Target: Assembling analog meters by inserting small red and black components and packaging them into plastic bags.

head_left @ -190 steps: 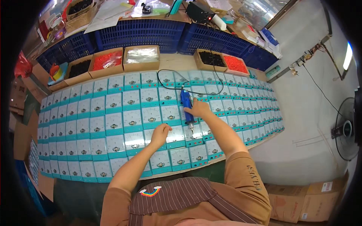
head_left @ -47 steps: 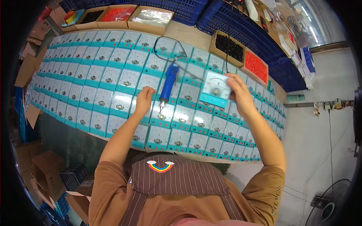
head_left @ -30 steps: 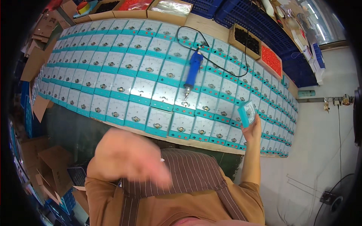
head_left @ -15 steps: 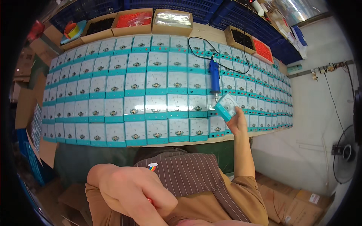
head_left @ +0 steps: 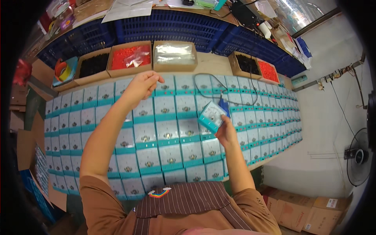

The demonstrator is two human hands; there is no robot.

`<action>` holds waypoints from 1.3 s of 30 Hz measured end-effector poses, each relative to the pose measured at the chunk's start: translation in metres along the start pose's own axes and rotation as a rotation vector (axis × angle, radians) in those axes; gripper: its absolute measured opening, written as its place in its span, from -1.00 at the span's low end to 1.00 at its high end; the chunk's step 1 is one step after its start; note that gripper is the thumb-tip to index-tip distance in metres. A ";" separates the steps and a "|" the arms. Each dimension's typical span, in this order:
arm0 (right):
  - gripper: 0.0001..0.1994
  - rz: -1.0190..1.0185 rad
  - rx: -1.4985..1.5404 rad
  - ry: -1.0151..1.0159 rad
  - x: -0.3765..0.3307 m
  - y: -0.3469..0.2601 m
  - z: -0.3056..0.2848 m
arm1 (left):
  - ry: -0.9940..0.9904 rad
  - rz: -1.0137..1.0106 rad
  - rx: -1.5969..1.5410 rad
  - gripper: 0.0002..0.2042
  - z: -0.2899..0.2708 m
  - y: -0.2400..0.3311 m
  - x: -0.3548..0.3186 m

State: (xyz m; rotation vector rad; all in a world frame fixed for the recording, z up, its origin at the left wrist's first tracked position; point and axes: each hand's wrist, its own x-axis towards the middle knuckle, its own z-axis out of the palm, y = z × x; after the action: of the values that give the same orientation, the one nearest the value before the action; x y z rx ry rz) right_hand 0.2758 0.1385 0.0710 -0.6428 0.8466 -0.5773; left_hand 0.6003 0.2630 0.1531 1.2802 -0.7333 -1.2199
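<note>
My right hand [head_left: 227, 131] grips a square panel meter [head_left: 213, 116] with a clear face and teal base, tilted above the rows. Behind it, partly hidden, is a blue electric screwdriver [head_left: 224, 104] with a black cord. My left hand [head_left: 141, 89] is closed, thumb and fingers together, over the back rows on the left. What its fingers hold, if anything, is too small to make out. Many similar meters [head_left: 171, 154] lie in tight rows on the table. Red dots show along the teal edges of those on the right.
Along the back stand open boxes of red parts [head_left: 124, 58], black parts [head_left: 94, 65] and clear plastic bags [head_left: 175, 55]. Farther right are smaller boxes of black parts [head_left: 248, 65] and red parts [head_left: 268, 72]. Blue crates [head_left: 168, 26] rise behind them. A fan [head_left: 358, 156] stands at right.
My left hand has moved from near my chest out over the back left rows. My right hand has carried the meter left, in front of the screwdriver. The view has shifted toward the back.
</note>
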 end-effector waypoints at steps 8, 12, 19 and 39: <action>-0.63 0.075 0.064 0.018 0.063 0.020 0.011 | 0.207 0.083 0.604 -0.77 -0.090 -0.054 0.249; -0.60 0.090 0.100 0.075 0.077 0.018 -0.002 | 0.148 -0.139 0.664 -0.71 -0.103 -0.048 0.305; -0.58 0.098 0.089 0.179 0.089 0.018 -0.014 | -0.067 -0.489 1.043 -0.76 -0.099 -0.060 0.343; -0.65 -0.340 -0.382 -0.146 0.341 -0.063 0.156 | -0.249 0.113 1.844 -0.65 -0.065 -0.070 0.267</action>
State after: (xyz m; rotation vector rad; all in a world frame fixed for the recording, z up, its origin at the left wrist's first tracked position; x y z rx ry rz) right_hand 0.5734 -0.0939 0.0267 -1.1790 0.7184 -0.6702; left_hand 0.7123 0.0409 0.0174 2.3908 -2.3123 -0.3108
